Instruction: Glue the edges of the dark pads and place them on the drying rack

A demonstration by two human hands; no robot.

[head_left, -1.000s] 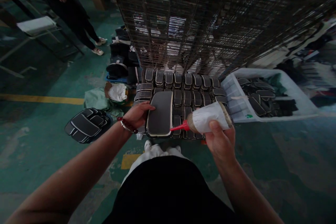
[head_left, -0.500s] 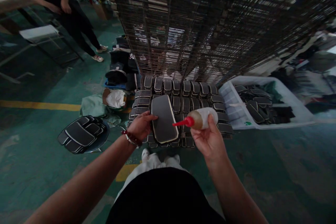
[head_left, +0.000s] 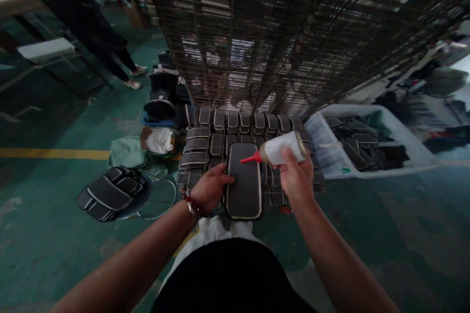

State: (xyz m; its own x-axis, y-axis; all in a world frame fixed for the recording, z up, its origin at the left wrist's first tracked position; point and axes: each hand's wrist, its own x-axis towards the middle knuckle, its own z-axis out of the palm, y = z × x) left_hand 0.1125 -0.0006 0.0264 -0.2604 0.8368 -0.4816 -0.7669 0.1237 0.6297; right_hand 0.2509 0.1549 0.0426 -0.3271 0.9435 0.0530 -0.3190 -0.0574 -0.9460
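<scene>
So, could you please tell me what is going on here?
The left hand holds a large dark panel with a pale edge. The right hand holds a bottle, its red nozzle pointing over the panel. Smaller dark pieces lie in rows beneath.

A person (head_left: 86,17) in dark trousers and pale shoes is standing at the upper left, near a white-topped stool (head_left: 47,50) with metal legs. A straight yellow stripe (head_left: 55,153) is crossing the green floor (head_left: 47,254) toward a crumpled pale-green cloth (head_left: 125,152). A brown cardboard box (head_left: 137,17) is sitting farther back.
</scene>
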